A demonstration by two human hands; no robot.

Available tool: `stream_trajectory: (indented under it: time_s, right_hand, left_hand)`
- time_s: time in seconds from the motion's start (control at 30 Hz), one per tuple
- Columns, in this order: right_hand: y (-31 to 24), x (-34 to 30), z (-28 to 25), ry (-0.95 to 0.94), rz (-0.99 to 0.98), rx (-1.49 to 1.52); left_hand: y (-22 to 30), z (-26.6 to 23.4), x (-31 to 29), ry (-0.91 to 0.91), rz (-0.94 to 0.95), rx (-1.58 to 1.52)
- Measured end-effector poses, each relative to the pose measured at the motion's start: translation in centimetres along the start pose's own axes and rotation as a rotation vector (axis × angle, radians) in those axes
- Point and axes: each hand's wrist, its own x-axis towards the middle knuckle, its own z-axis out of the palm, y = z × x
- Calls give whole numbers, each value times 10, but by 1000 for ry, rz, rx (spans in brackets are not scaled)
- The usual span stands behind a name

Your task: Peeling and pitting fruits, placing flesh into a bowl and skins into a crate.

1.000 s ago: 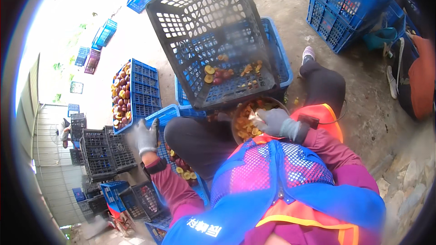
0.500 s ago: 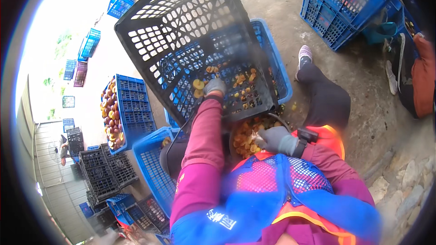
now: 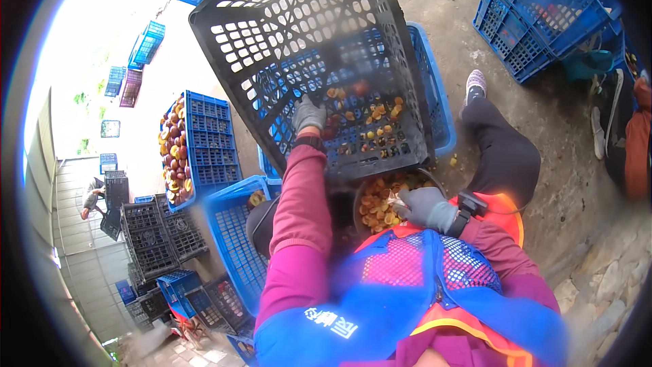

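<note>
My left hand, in a grey glove, reaches into a tilted black slatted crate. Its fingers are apart near the crate's left side, with nothing visible in them. Dark red fruit and a blurred reddish fruit lie to its right, along with orange cut pieces. My right hand, also gloved, is closed around a small whitish thing whose kind is unclear. It sits at the rim of a round container of orange fruit pieces, close to my body.
Beneath the black crate stands a blue crate. Another blue basket is at my left, beyond it a crate of dark red fruit. Stacked blue crates rise at right, near a person's leg. Black crates stand far left.
My left hand has moved left and slightly up inside the black crate, away from the yellow cut halves, which no longer show there. Reddish fruit now shows beside it. The view has shifted a little.
</note>
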Motion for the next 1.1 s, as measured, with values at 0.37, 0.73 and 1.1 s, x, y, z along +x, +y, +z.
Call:
stream_trajectory:
  time_s: [0.37,0.73,1.1]
  right_hand:
    - [-9,-18,-12,104,-93,147]
    - [-63,-31,-66,617,-193,703]
    - [-101,-62,-62,779,-188,216]
  left_hand:
    - [1,30,-1,-197,-99,222]
    - [52,-54,-180,-530,352,-1424]
    - [67,-115,-313,-173,713,-1022]
